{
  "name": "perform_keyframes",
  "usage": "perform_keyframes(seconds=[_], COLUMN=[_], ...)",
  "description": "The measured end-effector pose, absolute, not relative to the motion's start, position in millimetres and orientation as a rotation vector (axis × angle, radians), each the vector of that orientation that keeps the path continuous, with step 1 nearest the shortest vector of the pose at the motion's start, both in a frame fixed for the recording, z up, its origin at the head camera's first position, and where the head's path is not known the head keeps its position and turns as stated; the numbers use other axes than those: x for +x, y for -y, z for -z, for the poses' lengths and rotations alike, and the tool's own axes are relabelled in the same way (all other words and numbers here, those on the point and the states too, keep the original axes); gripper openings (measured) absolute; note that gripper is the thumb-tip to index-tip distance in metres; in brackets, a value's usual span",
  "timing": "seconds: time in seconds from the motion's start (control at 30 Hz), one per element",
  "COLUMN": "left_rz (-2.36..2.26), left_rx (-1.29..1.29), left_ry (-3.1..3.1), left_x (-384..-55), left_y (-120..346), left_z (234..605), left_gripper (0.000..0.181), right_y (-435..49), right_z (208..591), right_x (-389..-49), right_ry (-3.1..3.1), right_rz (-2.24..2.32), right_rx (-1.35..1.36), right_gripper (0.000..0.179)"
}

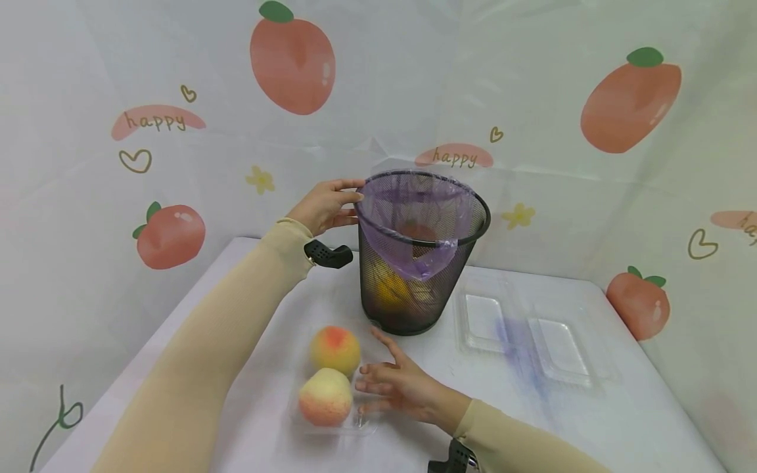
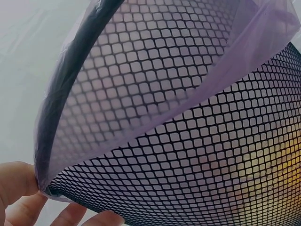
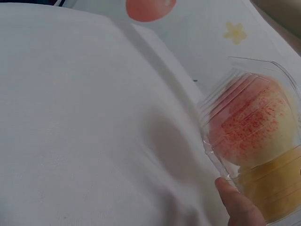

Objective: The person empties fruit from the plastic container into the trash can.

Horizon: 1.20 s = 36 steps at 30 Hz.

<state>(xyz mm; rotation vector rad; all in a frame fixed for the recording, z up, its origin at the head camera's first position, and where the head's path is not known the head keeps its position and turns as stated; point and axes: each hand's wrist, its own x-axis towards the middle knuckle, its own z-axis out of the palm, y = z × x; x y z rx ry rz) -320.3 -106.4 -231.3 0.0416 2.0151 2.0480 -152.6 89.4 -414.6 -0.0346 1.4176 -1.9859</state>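
A black mesh wastebasket (image 1: 461, 263), lined with a thin purple plastic bag (image 1: 434, 263) folded over its rim, stands at the middle of the table. Through the mesh show yellow-orange round things and a reddish one. My left hand (image 1: 331, 207) holds the rim on its left side, the lower fingers (image 2: 70, 214) lying along the outer mesh. Two peaches (image 1: 325, 397) sit in a clear plastic box (image 1: 367, 427) in front of the wastebasket. Beside the box is my right hand (image 1: 408, 387), fingers spread, with one fingertip (image 3: 230, 193) at the box's edge.
Two more clear plastic boxes (image 1: 481, 322) lie to the right of the wastebasket. A faint purple streak (image 1: 523, 355) crosses the table near them. A white cloth backdrop (image 1: 378, 79) printed with fruit stands behind the white table (image 1: 639, 420).
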Motion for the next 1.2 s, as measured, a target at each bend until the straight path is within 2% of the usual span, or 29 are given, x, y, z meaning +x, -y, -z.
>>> perform_keyframes(seconds=[1.2], left_rz=[-2.057], left_rx=[0.02], left_ry=[-2.001], left_x=[-320.1], left_y=[105.4], left_z=[229.9], left_gripper=[0.045], right_y=[-191.3], right_z=[388.2], right_x=[-139.0], right_ry=[-1.443], right_rz=[1.96], right_rx=[-0.297], right_gripper=[0.079])
